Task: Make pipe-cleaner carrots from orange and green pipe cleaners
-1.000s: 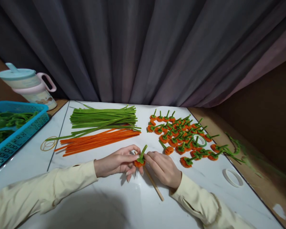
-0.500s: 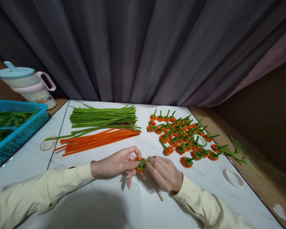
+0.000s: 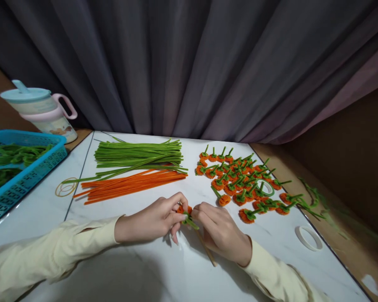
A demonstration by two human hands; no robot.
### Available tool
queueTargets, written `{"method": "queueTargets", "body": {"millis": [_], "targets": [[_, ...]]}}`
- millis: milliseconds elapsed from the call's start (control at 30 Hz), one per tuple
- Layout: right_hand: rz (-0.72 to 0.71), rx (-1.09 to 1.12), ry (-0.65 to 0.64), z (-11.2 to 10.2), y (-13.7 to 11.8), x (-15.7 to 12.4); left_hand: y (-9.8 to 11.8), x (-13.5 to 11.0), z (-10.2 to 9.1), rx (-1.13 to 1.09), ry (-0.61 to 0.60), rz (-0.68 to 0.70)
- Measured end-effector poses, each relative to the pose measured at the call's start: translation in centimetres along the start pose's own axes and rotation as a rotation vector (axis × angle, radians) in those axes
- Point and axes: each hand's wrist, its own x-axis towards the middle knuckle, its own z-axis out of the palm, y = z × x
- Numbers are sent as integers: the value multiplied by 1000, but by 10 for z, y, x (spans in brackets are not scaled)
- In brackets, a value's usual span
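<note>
Between the thumb and fingers of my left hand point(image 3: 154, 218) is a small round orange pipe-cleaner piece with a green top point(image 3: 186, 216). A green end sticks out of it toward the lower right. My right hand point(image 3: 223, 233) is closed, its fingertips pinched at the green top; its thumb is mostly hidden. Below the right fingers a thin wooden stick point(image 3: 209, 253) slants down toward the table; whether that hand holds it, I cannot tell. Ahead lie a bundle of green pipe cleaners point(image 3: 138, 154) and a bundle of orange ones point(image 3: 129, 184).
Several finished orange pieces with green stems point(image 3: 247, 215) cluster at the right, a green-edged tape roll point(image 3: 272, 191) on them. A white tape roll point(image 3: 308, 238) lies nearer. At left are rubber bands point(image 3: 66, 188), a blue basket point(image 3: 28, 184) and a handled cup point(image 3: 47, 109).
My right hand has shifted slightly right and turned. The green end on the piece now points lower right, clear of the right fingers. The view has moved a little.
</note>
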Motion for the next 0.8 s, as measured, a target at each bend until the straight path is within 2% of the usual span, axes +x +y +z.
{"method": "queueTargets", "body": {"millis": [133,233,367,467,533,633,800], "targets": [[208,250,-76,-2,-3,2,2,-2,1,146,15,45],[253,334,-99,-5,-1,3,1,0,0,-14,-45,-9],[167,270,-141,-12,5,6,-1,4,-6,-284,-144,-77],[26,124,-151,-18,9,8,0,5,-10,-321,-199,-105],[-19,94,-140,-21,11,8,3,5,-12,-297,-195,-95],[118,279,-146,-25,11,9,10,1,-13,-78,-104,-3],[454,596,-220,-30,8,13,13,-7,-13,525,26,301]]}}
